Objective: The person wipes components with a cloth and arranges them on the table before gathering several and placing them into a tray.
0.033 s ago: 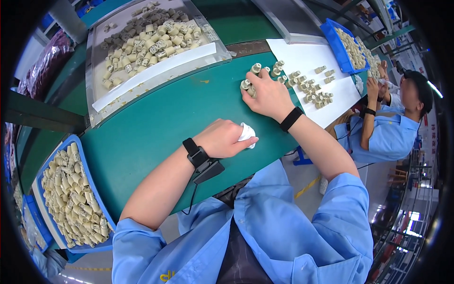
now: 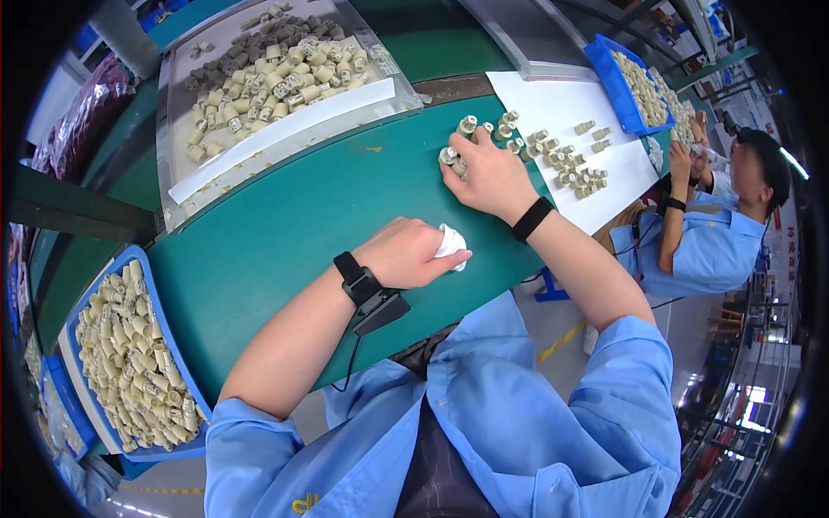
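Left hand (image 2: 402, 252): clenched on a crumpled white wad (image 2: 450, 242). Right hand (image 2: 492, 175): curled around cream cylindrical pieces (image 2: 447, 155); grip was unclear.

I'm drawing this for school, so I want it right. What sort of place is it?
It's probably a factory. Lots of small cream parts are heaped in a blue bin and a tray around a green table, and a co-worker nearby wears a matching blue shirt.

Over there, one wide fisheye on the head of a person (image 2: 492, 380) looks down, close over the desk (image 2: 259, 250).
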`<action>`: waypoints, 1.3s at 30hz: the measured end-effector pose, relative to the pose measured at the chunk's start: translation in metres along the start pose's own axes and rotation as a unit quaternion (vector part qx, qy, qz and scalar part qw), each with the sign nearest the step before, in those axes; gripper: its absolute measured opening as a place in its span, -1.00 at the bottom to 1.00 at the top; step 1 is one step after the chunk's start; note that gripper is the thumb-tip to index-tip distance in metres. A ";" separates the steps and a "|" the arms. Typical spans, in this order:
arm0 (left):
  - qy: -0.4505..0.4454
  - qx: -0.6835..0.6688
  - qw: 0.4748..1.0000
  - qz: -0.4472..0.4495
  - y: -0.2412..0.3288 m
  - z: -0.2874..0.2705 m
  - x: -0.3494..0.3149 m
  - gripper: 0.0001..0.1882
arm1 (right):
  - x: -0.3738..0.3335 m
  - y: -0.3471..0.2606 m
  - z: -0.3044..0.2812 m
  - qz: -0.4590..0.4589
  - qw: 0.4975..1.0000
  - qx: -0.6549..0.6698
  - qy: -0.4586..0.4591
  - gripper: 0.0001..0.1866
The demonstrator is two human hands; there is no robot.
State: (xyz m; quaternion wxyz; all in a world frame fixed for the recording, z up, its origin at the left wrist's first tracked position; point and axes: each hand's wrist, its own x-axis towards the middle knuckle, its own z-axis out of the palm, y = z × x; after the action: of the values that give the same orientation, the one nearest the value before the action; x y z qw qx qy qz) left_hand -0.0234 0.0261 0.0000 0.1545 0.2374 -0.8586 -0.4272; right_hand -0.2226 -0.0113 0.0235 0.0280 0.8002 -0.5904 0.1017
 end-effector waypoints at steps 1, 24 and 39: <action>0.001 0.000 1.000 -0.001 0.000 0.000 -0.001 -0.71 | -0.002 0.001 0.000 -0.002 1.000 0.000 0.000 -0.67; 0.016 0.003 1.000 -0.010 -0.004 0.005 0.001 -0.53 | 0.070 -0.059 -0.037 0.080 0.399 0.894 -0.188 -0.62; 0.022 -0.028 0.999 -0.010 0.004 -0.006 -0.008 -0.47 | 0.267 -0.114 -0.008 0.104 0.740 0.646 -0.157 -0.57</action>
State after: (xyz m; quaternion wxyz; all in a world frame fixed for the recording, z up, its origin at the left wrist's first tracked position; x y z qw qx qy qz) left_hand -0.0152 0.0280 0.0063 0.1758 0.2513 -0.8404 -0.4468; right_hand -0.0401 -0.2260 0.0916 -0.5995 0.5648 -0.4583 0.3341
